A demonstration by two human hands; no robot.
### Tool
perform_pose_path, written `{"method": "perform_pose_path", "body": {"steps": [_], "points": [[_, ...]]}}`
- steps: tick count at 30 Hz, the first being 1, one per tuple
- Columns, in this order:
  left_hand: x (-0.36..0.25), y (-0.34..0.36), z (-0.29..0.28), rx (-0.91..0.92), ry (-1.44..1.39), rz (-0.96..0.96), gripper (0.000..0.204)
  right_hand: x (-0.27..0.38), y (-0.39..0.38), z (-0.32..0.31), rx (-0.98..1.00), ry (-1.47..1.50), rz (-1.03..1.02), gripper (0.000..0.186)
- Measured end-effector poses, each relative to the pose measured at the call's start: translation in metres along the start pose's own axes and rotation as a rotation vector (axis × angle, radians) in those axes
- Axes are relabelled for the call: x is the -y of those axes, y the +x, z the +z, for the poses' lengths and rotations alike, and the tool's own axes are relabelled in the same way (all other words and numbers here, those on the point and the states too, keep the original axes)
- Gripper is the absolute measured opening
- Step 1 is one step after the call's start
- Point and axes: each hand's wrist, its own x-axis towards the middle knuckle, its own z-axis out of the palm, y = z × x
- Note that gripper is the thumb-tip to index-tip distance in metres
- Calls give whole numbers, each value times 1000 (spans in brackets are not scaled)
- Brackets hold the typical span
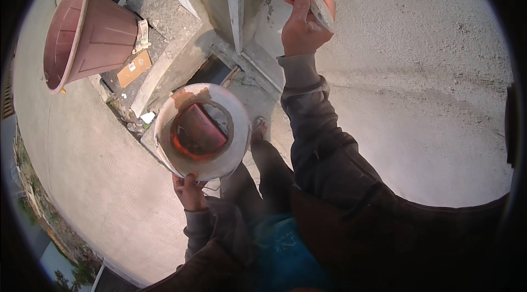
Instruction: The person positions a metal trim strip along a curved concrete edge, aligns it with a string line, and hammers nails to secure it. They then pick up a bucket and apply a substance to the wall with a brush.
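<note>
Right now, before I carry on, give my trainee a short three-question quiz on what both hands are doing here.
1. True or false: the left hand holds the round plaster-smeared bowl from below.
2. What does the right hand grip? A) a paint roller B) a flat trowel C) a hammer
3. Fill in: the large reddish plastic tub lies tipped on its ____, away from both hands.

Key
1. True; the fingers curl under the bowl's near rim.
2. B; the trowel is raised against the rough grey wall.
3. side; its open mouth faces the left of the view.
</note>
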Motion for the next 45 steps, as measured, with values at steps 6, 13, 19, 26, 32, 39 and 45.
{"method": "perform_pose_path", "body": {"steps": [6, 13, 19, 26, 32, 39, 45], "points": [[5, 25, -9, -11, 3, -9, 42, -90, -51, -26, 96, -453, -138, 21], [-9, 53, -21, 74, 110, -10, 43, -61, -39, -13, -21, -26, 444, 12], [-24, 75, -28, 112, 90, -12, 45, 43, 14, 9, 95, 555, 110, 19], [-27, 110, -15, 169, 136, -6, 43, -75, -76, -29, -142, 89, 528, 26], [-13, 136, 9, 326, 116, 68, 27, -8, -141, -70, 296, -403, 406, 15], [18, 148, 39, 393, 89, 92, 24, -78, -203, -35, 643, -1024, 381, 11], [37, 168, 71, 306, -38, -47, 33, -73, -164, -74, -5, -211, 640, 24]]}}
